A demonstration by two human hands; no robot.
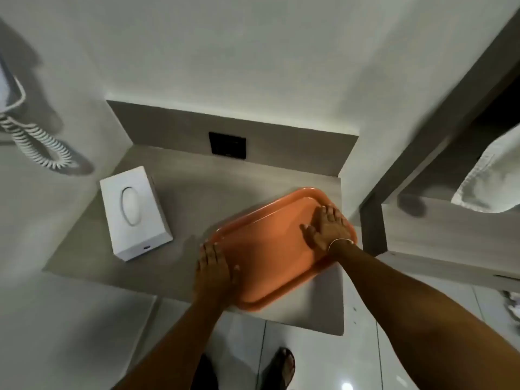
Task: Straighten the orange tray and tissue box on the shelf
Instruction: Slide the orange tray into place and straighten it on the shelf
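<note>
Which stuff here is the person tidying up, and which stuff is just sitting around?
Part of the job:
orange tray, askew, with the left hand at its edge and the right hand flat on it
tissue box, untouched
shelf

Just there:
coiled cord on the wall
black wall plate
white towel

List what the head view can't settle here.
- Tray near-left edge: under the left hand.
- Grip: right hand lies flat on the tray; left fingers' hold unclear.
- Wall plate: too dark to identify.
- Box front mark: too small.
</note>
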